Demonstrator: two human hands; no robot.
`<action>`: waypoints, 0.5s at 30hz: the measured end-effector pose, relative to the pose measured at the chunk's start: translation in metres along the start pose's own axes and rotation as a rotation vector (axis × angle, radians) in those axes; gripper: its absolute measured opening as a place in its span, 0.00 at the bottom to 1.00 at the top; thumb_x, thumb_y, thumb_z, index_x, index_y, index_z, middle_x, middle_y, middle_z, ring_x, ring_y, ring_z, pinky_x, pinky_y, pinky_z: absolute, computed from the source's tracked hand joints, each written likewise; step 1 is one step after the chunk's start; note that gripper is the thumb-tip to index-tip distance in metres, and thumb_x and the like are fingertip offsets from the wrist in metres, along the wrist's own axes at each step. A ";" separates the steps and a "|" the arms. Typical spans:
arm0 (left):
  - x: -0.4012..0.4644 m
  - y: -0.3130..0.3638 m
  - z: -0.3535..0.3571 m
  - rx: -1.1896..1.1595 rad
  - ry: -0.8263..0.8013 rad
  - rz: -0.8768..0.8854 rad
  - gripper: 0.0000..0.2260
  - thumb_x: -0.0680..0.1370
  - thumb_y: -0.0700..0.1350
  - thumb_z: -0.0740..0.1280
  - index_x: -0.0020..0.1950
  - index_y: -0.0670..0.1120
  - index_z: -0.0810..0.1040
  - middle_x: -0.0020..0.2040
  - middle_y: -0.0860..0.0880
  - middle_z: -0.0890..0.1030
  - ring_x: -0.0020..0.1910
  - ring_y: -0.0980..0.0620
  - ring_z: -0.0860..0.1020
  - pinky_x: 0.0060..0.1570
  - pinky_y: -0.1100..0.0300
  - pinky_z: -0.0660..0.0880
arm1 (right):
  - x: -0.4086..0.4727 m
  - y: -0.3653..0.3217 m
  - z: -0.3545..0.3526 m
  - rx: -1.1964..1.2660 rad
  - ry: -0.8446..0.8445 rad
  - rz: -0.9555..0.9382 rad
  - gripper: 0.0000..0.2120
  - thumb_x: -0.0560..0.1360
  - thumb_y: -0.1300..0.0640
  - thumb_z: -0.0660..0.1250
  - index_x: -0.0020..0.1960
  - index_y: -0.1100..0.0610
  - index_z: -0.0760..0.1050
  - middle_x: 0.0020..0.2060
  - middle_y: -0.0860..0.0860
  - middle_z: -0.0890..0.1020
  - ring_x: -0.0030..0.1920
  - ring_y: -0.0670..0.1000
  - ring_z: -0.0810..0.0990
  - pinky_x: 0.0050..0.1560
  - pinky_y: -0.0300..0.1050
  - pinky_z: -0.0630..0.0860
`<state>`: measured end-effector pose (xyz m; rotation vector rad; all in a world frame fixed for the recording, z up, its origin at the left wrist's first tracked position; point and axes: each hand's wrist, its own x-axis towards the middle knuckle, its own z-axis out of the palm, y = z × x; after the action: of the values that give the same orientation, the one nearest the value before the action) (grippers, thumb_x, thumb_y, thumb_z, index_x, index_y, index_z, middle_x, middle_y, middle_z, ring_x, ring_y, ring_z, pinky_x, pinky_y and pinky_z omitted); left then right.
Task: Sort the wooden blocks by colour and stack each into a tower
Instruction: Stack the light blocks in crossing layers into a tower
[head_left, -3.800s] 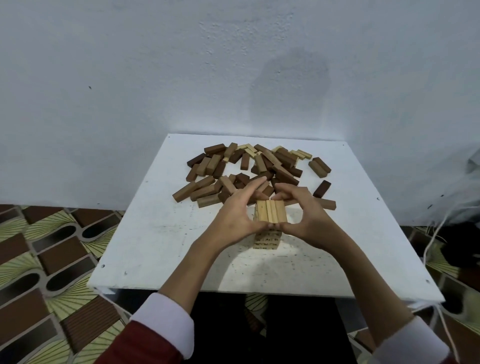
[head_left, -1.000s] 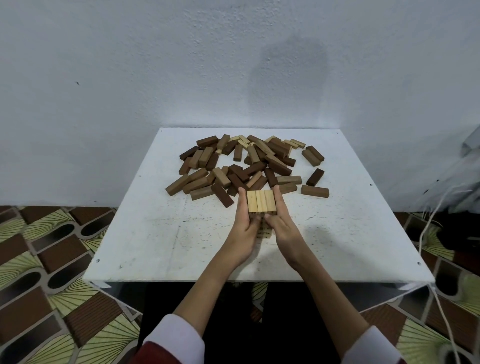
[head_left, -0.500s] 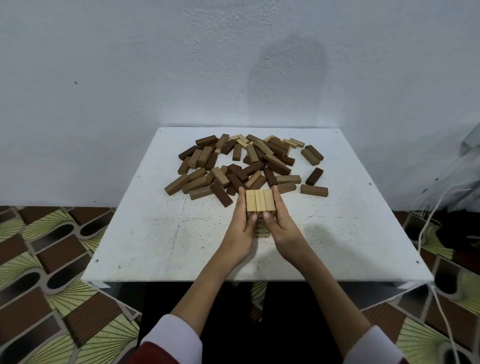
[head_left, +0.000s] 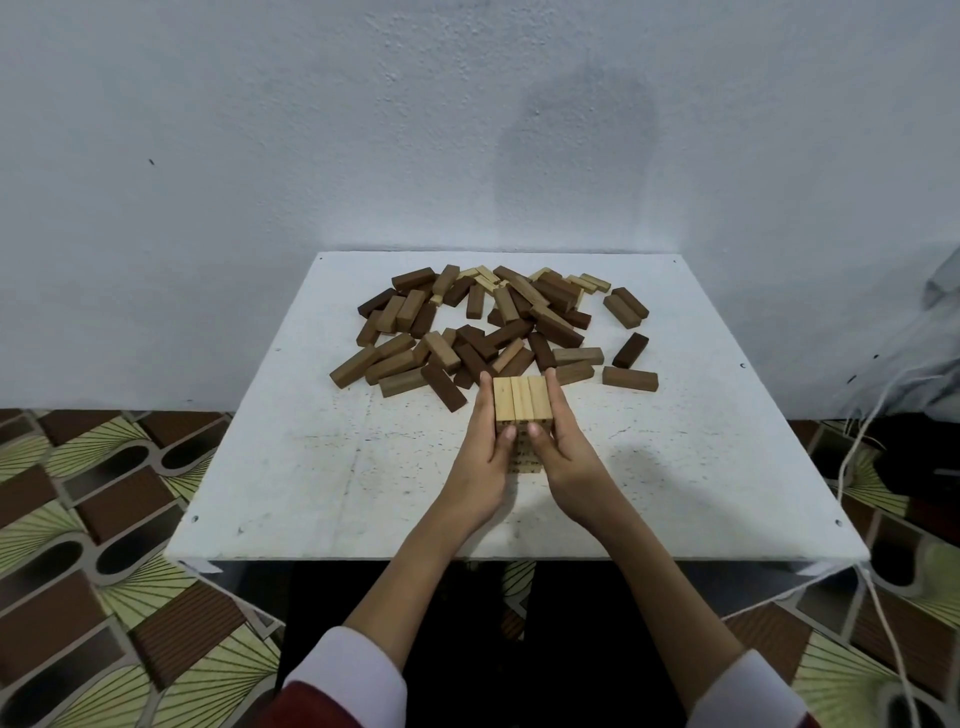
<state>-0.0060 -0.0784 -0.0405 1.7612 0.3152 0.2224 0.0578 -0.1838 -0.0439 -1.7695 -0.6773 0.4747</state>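
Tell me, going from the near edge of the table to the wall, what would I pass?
Hands, left and right → light tower they steady → pile of loose blocks → wall.

Pale tan tower (head_left: 522, 397), brown blocks (head_left: 483, 322), white table (head_left: 332, 467), brown-green patterned floor (head_left: 93, 519)

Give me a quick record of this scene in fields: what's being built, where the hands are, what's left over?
Being built: pale tower, three light blocks across its top layer
Left hand: straight fingers pressed flat against the tower's left side
Right hand: straight fingers pressed flat against its right side
Left over: loose pile of dark, mid-brown and a few pale blocks, behind the tower
Surface: white table
Other towers: none visible
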 end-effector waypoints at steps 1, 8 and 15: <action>0.000 0.000 0.000 -0.001 -0.001 -0.002 0.27 0.83 0.44 0.53 0.77 0.52 0.42 0.77 0.53 0.53 0.69 0.61 0.57 0.50 0.87 0.58 | 0.000 0.000 0.000 -0.002 -0.001 0.002 0.30 0.82 0.55 0.53 0.77 0.49 0.40 0.76 0.48 0.51 0.74 0.46 0.54 0.70 0.39 0.57; -0.001 0.002 0.000 -0.031 -0.002 -0.013 0.27 0.83 0.43 0.53 0.77 0.51 0.42 0.77 0.52 0.52 0.68 0.62 0.56 0.50 0.87 0.58 | 0.000 0.002 0.000 0.037 -0.003 0.005 0.32 0.81 0.55 0.55 0.77 0.49 0.40 0.76 0.47 0.50 0.74 0.46 0.54 0.71 0.40 0.58; -0.005 0.007 0.003 -0.239 -0.054 -0.059 0.34 0.79 0.29 0.54 0.78 0.51 0.42 0.76 0.49 0.56 0.68 0.57 0.63 0.52 0.76 0.71 | -0.001 0.000 0.000 0.252 -0.055 0.092 0.36 0.79 0.68 0.57 0.77 0.52 0.40 0.69 0.49 0.64 0.62 0.39 0.68 0.58 0.29 0.70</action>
<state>-0.0089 -0.0839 -0.0342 1.5170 0.2888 0.1629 0.0566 -0.1846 -0.0441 -1.5583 -0.5503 0.6452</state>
